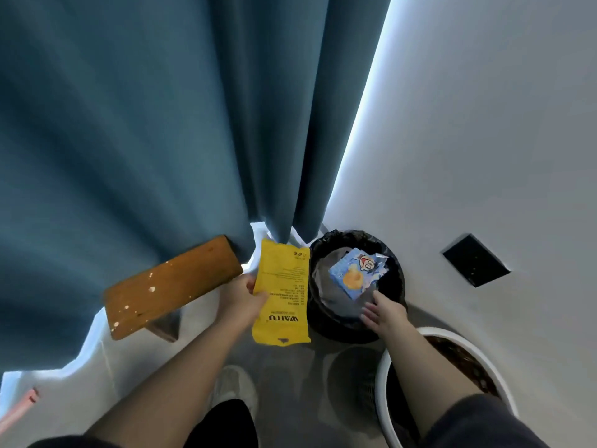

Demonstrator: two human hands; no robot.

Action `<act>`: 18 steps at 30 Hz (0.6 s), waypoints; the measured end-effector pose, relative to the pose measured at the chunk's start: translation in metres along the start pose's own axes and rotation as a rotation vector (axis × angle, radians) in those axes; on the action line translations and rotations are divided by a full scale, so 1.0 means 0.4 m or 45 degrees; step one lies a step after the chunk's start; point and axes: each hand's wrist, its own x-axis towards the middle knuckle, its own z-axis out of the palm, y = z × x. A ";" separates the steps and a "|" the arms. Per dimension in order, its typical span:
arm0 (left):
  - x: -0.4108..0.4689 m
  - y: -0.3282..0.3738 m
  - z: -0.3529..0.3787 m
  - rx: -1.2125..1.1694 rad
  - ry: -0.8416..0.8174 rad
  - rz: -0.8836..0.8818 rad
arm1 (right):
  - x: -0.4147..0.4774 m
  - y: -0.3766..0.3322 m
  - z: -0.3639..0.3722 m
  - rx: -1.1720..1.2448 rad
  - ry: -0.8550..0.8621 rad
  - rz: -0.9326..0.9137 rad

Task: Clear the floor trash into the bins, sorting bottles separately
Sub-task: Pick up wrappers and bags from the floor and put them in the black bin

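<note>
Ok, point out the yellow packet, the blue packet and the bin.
yellow packet (284,279), head view, its printed middle.
blue packet (353,276), head view, the orange picture on its face.
bin (342,237), head view, far rim of its black liner.

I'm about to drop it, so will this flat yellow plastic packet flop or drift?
Probably light: the left hand pinches the flat yellow plastic packet at one edge only. It looks nearly flat beyond the pinch, so likely slightly stiff. Thin and flat, it may drift falling.
</note>
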 end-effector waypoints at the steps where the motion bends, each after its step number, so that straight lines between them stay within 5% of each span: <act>1: 0.013 -0.012 0.011 0.005 -0.013 -0.016 | 0.019 0.026 0.001 -0.005 0.025 0.092; 6: 0.049 -0.080 0.027 0.011 -0.056 -0.088 | 0.058 0.121 0.036 0.006 0.067 0.303; 18: -0.001 -0.190 -0.160 -0.172 0.040 -0.219 | -0.022 0.205 0.082 0.122 0.052 0.203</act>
